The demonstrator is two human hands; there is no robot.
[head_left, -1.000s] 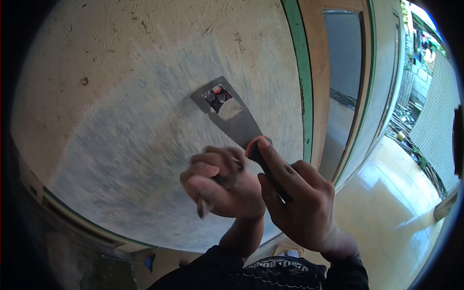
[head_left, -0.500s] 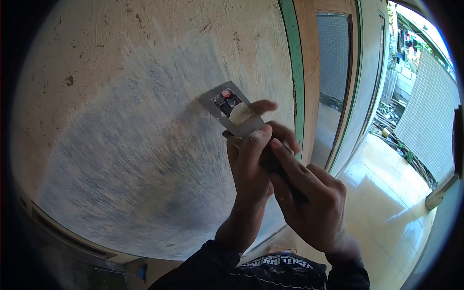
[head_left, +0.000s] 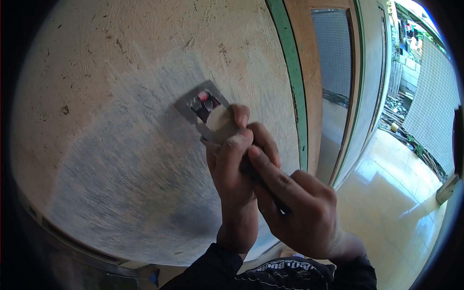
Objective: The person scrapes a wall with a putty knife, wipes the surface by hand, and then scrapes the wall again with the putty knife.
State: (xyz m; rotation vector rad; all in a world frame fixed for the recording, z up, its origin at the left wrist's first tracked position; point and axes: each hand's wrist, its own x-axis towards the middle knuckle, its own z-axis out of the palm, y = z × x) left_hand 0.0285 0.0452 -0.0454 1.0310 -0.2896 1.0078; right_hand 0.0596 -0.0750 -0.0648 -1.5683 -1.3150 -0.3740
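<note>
scraper gripped in right hand; left hand half-curled round it, contents unclear. fingers best kept off front edge, tool steadied.

The putty knife's handle is mostly covered by the right hand. The left hand conceals the lower blade; a thin-edged item beneath its thumb is unidentifiable. Blade label: blurred, illegible. Shirt lettering: partly hidden. Dark object: cut off by the right edge. Blue item: indistinct.
</note>
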